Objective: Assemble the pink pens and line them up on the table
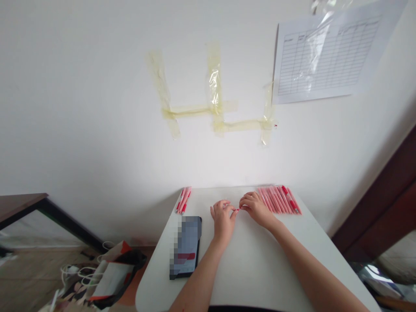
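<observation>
Above the white table (247,268), my left hand (223,219) and my right hand (256,209) face each other with their fingertips almost meeting. A small, thin red piece (237,210), which looks like part of a pen, is pinched between them. Both hands are closed on it at the fingertips; its ends are mostly hidden by the fingers. Just beyond my right hand lies a row of several pink pens (276,200), side by side, with a red-and-white pen (290,198) among them. A few more red and pink pens (183,200) lie at the table's back left corner.
A phone (186,247) lies on the table left of my left forearm. The wall with yellow tape (214,86) and a paper chart (325,60) rises behind the table. Bags and white cables (86,275) sit on the floor at left.
</observation>
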Motion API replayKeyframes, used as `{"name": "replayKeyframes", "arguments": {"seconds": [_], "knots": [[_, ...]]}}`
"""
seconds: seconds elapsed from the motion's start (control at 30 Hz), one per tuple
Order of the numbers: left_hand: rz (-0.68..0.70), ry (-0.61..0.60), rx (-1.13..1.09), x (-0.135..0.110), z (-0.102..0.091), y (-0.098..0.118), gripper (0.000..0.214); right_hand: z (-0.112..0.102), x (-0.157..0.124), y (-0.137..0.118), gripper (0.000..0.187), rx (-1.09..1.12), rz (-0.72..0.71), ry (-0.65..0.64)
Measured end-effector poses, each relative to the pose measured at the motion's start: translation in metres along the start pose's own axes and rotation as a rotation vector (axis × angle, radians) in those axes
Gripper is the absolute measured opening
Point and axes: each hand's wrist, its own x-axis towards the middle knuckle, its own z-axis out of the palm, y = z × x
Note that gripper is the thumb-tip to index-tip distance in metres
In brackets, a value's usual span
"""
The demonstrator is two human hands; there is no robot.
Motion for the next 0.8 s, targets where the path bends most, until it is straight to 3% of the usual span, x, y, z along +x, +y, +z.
{"name": "replayKeyframes", "arguments": {"seconds": [0.13,0.23,0.33,0.47,0.67,0.8], "knots": [[-0.021,0.001,-0.001,0.001,0.000,0.000,0.004,0.000,-0.001,0.003,0.017,0.009,-0.020,0.000],[-0.027,0.016,-0.001,0.002,-0.001,-0.001,0.005,-0.001,0.000,0.006,0.029,0.063,-0.015,0.014],[-0.043,0.026,-0.002,0.003,-0.001,-0.001,0.005,-0.005,-0.001,0.012,0.040,0.121,0.039,0.054],[-0.099,0.030,0.016,0.004,-0.001,-0.003,0.006,-0.011,-0.004,0.025,0.042,0.058,0.120,0.081],[-0.154,0.019,0.047,0.004,-0.001,-0.006,0.007,-0.010,-0.010,0.039,0.057,-0.151,0.141,-0.046],[-0.159,0.010,0.057,0.005,-0.001,-0.006,0.005,-0.007,-0.009,0.040,0.051,-0.202,0.106,-0.100]]}}
